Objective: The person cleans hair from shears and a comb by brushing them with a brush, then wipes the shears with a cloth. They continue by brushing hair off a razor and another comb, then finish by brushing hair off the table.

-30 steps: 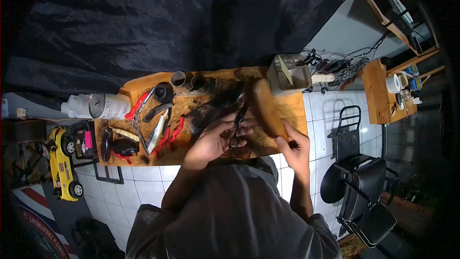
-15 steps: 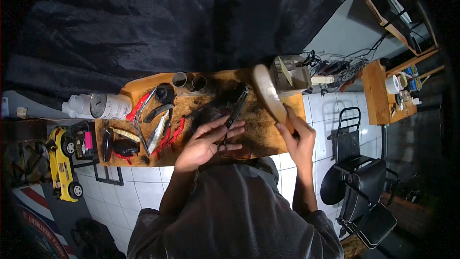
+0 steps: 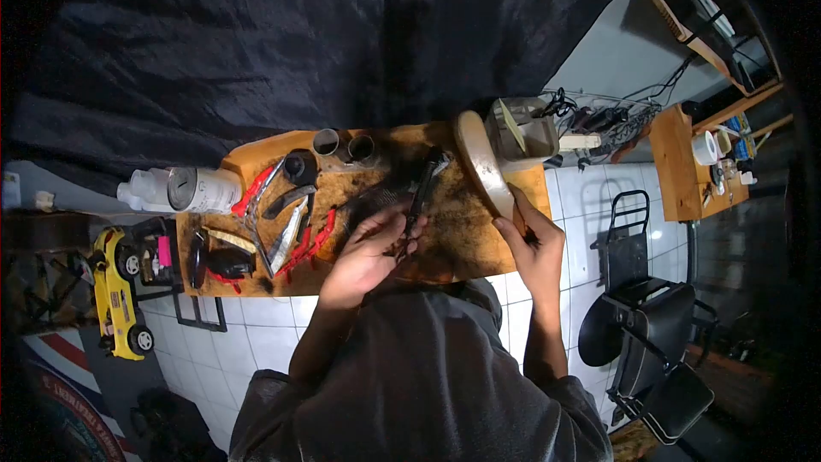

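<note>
My right hand (image 3: 539,248) grips the narrow end of a pale, curved wooden brush (image 3: 481,162), which stands tilted over the right part of the worktable. Its bristles are hard to make out. In my left hand (image 3: 369,252), palm turned up and fingers curled, lies a pair of dark scissors (image 3: 417,197). The blades point away from me, toward the back of the table. Dark hair clippings are scattered over the wooden tabletop (image 3: 462,248) beneath both hands.
Left on the table are red-handled tools (image 3: 321,235), a black hair clipper (image 3: 231,263) and a white bottle (image 3: 214,190). Two small cups (image 3: 361,149) stand at the back. A clear bin (image 3: 534,133) is behind the brush. A black chair (image 3: 654,316) stands right, a yellow toy car (image 3: 120,295) left.
My left fingers, spread out before, have curled in around the scissors. The brush has shifted slightly in my right hand, which stays nearly in place. The whole view has moved a little.
</note>
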`<state>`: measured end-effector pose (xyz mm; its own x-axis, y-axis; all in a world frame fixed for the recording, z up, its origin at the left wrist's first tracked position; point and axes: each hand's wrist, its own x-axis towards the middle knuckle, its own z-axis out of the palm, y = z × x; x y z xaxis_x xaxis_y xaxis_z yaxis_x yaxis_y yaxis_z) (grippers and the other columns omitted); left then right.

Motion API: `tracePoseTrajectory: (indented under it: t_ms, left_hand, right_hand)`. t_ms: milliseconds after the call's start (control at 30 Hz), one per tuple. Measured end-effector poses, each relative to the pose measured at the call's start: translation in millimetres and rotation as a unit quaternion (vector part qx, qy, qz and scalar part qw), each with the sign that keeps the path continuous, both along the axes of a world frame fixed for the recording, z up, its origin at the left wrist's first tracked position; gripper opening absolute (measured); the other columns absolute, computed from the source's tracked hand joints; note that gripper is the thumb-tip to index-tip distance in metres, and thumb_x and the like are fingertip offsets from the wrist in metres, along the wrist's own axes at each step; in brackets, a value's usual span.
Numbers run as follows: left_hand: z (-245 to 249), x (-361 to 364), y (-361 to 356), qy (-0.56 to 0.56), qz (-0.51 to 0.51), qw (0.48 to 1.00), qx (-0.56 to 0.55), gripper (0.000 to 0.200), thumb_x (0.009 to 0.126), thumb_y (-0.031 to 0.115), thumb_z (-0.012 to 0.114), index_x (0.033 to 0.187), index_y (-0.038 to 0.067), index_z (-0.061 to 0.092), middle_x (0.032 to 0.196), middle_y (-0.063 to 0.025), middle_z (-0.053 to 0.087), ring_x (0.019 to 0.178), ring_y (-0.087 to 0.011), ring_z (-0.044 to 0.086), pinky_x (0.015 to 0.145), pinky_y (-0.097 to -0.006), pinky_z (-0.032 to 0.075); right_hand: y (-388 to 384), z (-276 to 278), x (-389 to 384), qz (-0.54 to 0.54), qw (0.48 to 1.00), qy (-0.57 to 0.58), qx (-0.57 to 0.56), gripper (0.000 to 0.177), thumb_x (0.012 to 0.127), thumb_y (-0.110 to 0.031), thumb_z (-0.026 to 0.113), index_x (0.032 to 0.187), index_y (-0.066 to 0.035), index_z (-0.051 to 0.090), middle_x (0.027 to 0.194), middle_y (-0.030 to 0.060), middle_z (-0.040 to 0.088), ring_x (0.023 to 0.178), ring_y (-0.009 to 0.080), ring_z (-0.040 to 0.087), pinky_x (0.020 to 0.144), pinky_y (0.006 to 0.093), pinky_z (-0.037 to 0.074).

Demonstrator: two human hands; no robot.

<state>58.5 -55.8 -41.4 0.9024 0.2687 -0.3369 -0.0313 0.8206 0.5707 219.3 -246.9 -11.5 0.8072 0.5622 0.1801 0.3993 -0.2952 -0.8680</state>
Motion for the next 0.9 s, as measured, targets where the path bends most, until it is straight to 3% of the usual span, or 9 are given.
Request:
tracePoseTrajectory:
  t_ms: [67, 133, 233, 367, 533, 600, 667, 767, 900]
  left_hand:
    - [0.5, 8.7, -5.8, -0.051, 0.044, 0.997, 0.032, 0.034, 0.094, 0.005, 0.054, 0.127, 0.001, 0.053, 0.117, -0.0103, 0.062, 0.091, -0.0147, 0.060, 0.083, -0.0237, 0.048]
    - [3.1, 13.7, -7.0, -0.002, 0.061, 0.980, 0.190, 0.030, 0.093, 0.000, 0.054, 0.123, -0.001, 0.056, 0.113, -0.0098, 0.064, 0.092, -0.0141, 0.060, 0.083, -0.0231, 0.048]
    - [19.6, 21.6, -14.0, 0.031, 0.098, 0.909, 0.404, 0.027, 0.089, -0.007, 0.054, 0.115, -0.003, 0.059, 0.107, -0.0097, 0.065, 0.094, -0.0136, 0.060, 0.082, -0.0244, 0.048]
    - [20.0, 23.1, -14.4, 0.069, 0.076, 0.799, 0.592, 0.026, 0.084, -0.013, 0.057, 0.109, -0.005, 0.059, 0.105, -0.0107, 0.066, 0.095, -0.0146, 0.061, 0.082, -0.0274, 0.049]
    - [1.1, 20.1, -30.0, 0.056, 0.183, 0.835, 0.516, 0.019, 0.078, -0.009, 0.065, 0.097, -0.005, 0.062, 0.096, -0.0105, 0.067, 0.088, -0.0140, 0.062, 0.078, -0.0266, 0.049]
    - [-3.7, 17.6, -22.5, 0.028, 0.173, 0.728, 0.663, 0.017, 0.073, -0.008, 0.071, 0.087, -0.004, 0.062, 0.085, -0.0092, 0.068, 0.080, -0.0141, 0.063, 0.070, -0.0272, 0.050]
    - [-3.0, 8.0, -22.9, 0.068, 0.187, 0.713, 0.672, 0.020, 0.071, -0.007, 0.075, 0.086, -0.003, 0.063, 0.091, -0.0104, 0.070, 0.080, -0.0142, 0.066, 0.072, -0.0256, 0.052]
    - [9.8, 13.4, -27.1, 0.021, 0.229, 0.731, 0.642, 0.025, 0.071, -0.009, 0.076, 0.089, -0.004, 0.060, 0.094, -0.0163, 0.070, 0.086, -0.0188, 0.069, 0.075, -0.0269, 0.055]
    - [9.0, 10.1, -22.8, -0.032, 0.216, 0.750, 0.625, 0.030, 0.073, -0.012, 0.073, 0.096, -0.005, 0.056, 0.096, -0.0219, 0.069, 0.097, -0.0246, 0.067, 0.081, -0.0302, 0.055]
  right_hand:
    - [-4.2, -2.7, -3.9, 0.010, 0.998, 0.062, 0.028, 0.046, 0.078, -0.006, 0.075, 0.119, 0.008, 0.059, 0.097, 0.0187, 0.069, 0.081, 0.0124, 0.063, 0.073, 0.0250, 0.049]
    - [-5.2, 2.9, -9.1, 0.013, 0.993, 0.107, 0.046, 0.047, 0.079, -0.004, 0.073, 0.121, 0.009, 0.057, 0.101, 0.0178, 0.069, 0.085, 0.0123, 0.062, 0.076, 0.0245, 0.049]
    - [-6.5, 3.5, -18.2, -0.009, 0.973, 0.213, 0.087, 0.048, 0.081, -0.003, 0.070, 0.124, 0.009, 0.054, 0.107, 0.0171, 0.067, 0.091, 0.0129, 0.061, 0.082, 0.0255, 0.047]
    - [-5.5, 10.7, -34.7, 0.013, 0.973, 0.215, 0.080, 0.048, 0.081, -0.004, 0.069, 0.125, 0.006, 0.054, 0.108, 0.0181, 0.067, 0.096, 0.0164, 0.061, 0.087, 0.0283, 0.046]
    - [-2.9, 21.5, -47.3, 0.156, 0.982, 0.096, 0.055, 0.051, 0.076, -0.016, 0.078, 0.121, 0.001, 0.060, 0.099, 0.0210, 0.068, 0.091, 0.0287, 0.067, 0.084, 0.0335, 0.049]
    - [-1.6, 22.5, -48.0, 0.163, 0.984, 0.067, 0.036, 0.050, 0.076, -0.017, 0.078, 0.120, 0.001, 0.061, 0.098, 0.0208, 0.068, 0.090, 0.0283, 0.067, 0.082, 0.0343, 0.051]
    - [-4.4, 11.2, -47.2, 0.141, 0.989, 0.034, 0.009, 0.049, 0.075, -0.020, 0.079, 0.117, 0.001, 0.063, 0.097, 0.0209, 0.068, 0.089, 0.0293, 0.068, 0.079, 0.0356, 0.052]
    - [-7.5, -6.7, -33.7, 0.015, 0.997, 0.075, -0.002, 0.047, 0.078, -0.008, 0.075, 0.120, 0.005, 0.059, 0.073, 0.0116, 0.059, 0.065, 0.0128, 0.054, 0.060, 0.0265, 0.043]
    - [-11.1, -19.4, -23.3, -0.056, 0.995, 0.057, 0.065, 0.042, 0.079, 0.000, 0.071, 0.119, 0.008, 0.060, 0.084, 0.0126, 0.066, 0.066, 0.0090, 0.053, 0.061, 0.0227, 0.043]
